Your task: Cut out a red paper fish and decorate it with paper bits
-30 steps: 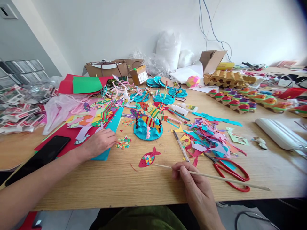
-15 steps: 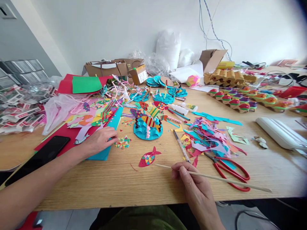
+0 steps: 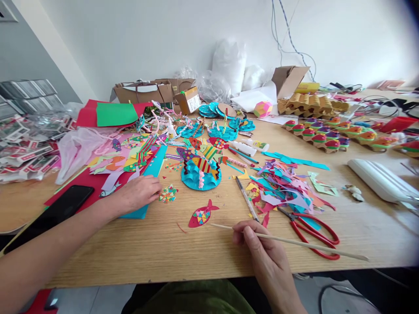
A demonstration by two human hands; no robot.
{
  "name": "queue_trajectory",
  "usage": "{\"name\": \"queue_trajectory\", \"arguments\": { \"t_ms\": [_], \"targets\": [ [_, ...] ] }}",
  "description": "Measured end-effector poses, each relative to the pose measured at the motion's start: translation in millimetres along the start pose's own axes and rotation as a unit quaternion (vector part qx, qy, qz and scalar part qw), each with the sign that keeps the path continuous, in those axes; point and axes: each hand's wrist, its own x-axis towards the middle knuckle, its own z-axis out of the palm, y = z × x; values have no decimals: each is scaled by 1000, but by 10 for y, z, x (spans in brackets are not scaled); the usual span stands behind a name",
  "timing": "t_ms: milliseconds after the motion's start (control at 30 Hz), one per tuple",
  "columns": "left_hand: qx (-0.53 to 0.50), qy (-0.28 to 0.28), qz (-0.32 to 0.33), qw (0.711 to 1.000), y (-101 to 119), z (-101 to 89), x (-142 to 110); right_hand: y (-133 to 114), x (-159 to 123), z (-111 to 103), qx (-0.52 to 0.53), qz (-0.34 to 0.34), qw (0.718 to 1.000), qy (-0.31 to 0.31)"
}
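A wooden skewer point(image 3: 304, 243) is held in my right hand point(image 3: 262, 253), pinched between thumb and fingers. Its thin tip points left, just short of a red paper fish point(image 3: 201, 214) that lies flat on the table. Small coloured paper triangles cover the fish's middle. My left hand point(image 3: 140, 192) rests over the edge of blue paper, its fingers bent and pressed together. Their tips touch or nearly touch the left side of a little pile of coloured paper bits point(image 3: 168, 193); whether they grip a bit is hidden.
A round blue craft piece point(image 3: 200, 179) with paper fish stands behind. To the right lie a pen point(image 3: 247, 198), paper scraps point(image 3: 284, 185) and red-handled scissors point(image 3: 316, 235). A black phone point(image 3: 49, 218) is under my left forearm's far side. Glue bottles point(image 3: 242, 148) lie farther back.
My left hand's fingers have lowered and drawn together beside the pile of paper bits. The right hand keeps the skewer in nearly the same place.
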Motion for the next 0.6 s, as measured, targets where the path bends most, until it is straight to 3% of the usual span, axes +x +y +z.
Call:
{"name": "queue_trajectory", "arguments": {
  "t_ms": [300,600],
  "targets": [
    [1,30,-2,1000,-28,85,-32,-58,2,21,0,7,1000,8],
    [-98,55,-34,993,-129,-49,-30,-57,7,40,25,7,1000,5]
  ]
}}
